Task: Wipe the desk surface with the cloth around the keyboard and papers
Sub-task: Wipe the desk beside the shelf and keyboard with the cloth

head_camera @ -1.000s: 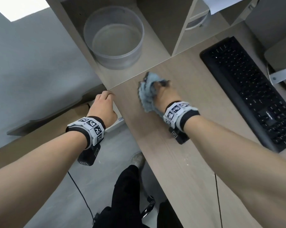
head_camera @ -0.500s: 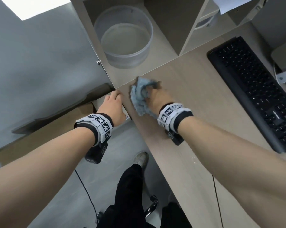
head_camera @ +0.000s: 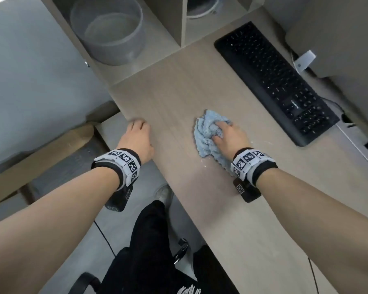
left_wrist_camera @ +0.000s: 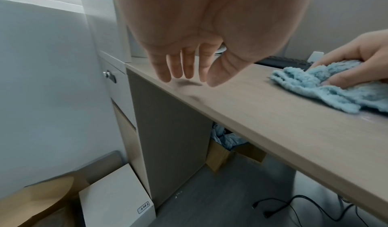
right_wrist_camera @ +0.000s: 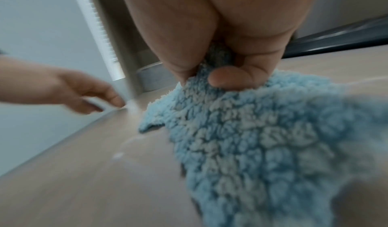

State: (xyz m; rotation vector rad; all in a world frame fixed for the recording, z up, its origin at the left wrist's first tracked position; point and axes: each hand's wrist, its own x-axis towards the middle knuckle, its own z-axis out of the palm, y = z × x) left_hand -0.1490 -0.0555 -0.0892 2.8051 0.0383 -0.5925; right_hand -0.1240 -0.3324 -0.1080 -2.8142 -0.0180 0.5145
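A fluffy light-blue cloth [head_camera: 206, 134] lies bunched on the wooden desk [head_camera: 179, 98], left of the black keyboard [head_camera: 274, 81]. My right hand [head_camera: 227, 134] grips the cloth and presses it onto the desk; in the right wrist view the thumb and fingers pinch the cloth [right_wrist_camera: 252, 139]. My left hand [head_camera: 138, 134] hovers open just above the desk's left edge, fingers straight and relaxed [left_wrist_camera: 184, 68], holding nothing. From the left wrist view the cloth [left_wrist_camera: 327, 88] shows under the right hand [left_wrist_camera: 361, 59]. No papers are visible on the desk.
A round grey bin [head_camera: 109, 30] sits in a shelf cubby beyond the desk's far left corner. A monitor stand [head_camera: 305, 60] is right of the keyboard. Below the desk are cardboard boxes [left_wrist_camera: 113, 195], cables [left_wrist_camera: 293, 207] and my dark-trousered legs [head_camera: 149, 240].
My right hand has dragged the cloth from the desk's far left corner toward me and rightward. The left hand has moved over the desk edge. The head view has shifted.
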